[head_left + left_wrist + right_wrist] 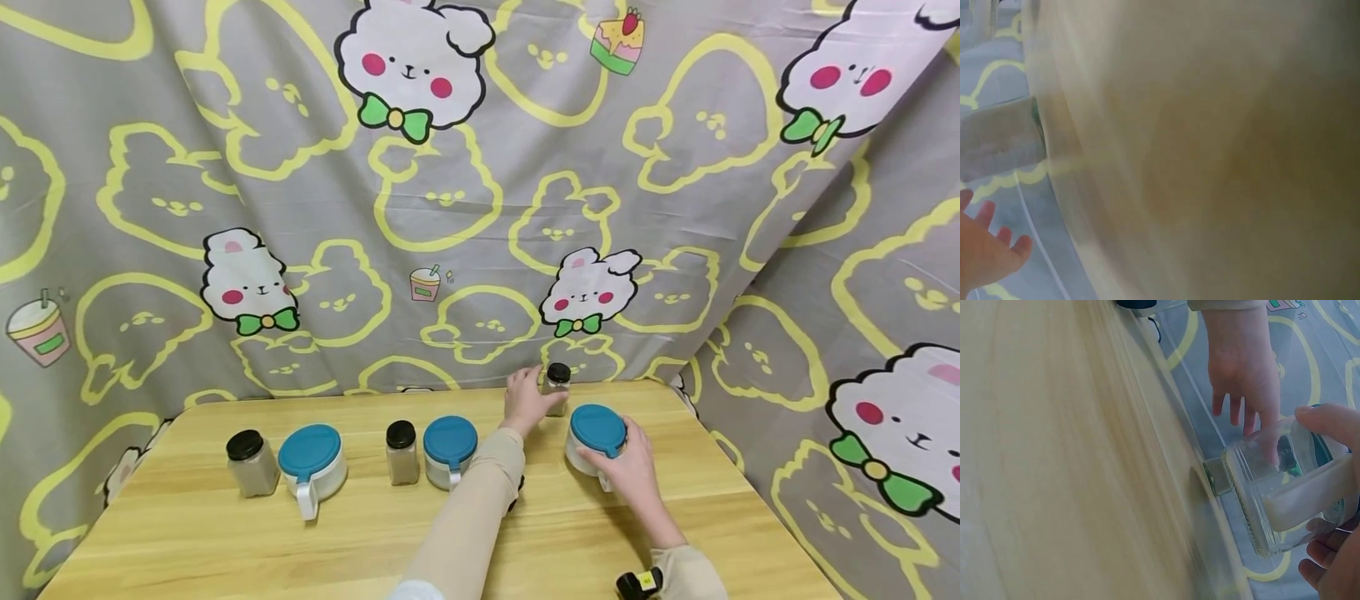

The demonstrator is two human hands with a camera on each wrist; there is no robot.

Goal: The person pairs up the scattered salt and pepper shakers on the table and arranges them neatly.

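Note:
My right hand (633,471) holds a clear container with a blue lid (597,427) and white handle at the table's right side. Thumb and fingers wrap around the lid end of this clear container (1260,494) in the right wrist view. Just behind it stands a small square jar with a black lid (557,375). My left hand (527,400) is at this jar's left side, thumb reaching across its front and the other fingers spread. Those fingers look straight in the right wrist view, where the left hand (1244,369) is partly behind the clear container.
Left along the wooden table (352,542) stand a black-lidded jar (253,473), a blue-lidded container (311,454), another black-lidded jar (402,462) and another blue-lidded container (451,443). A patterned curtain (465,208) hangs behind. My left forearm (468,517) crosses the table's middle.

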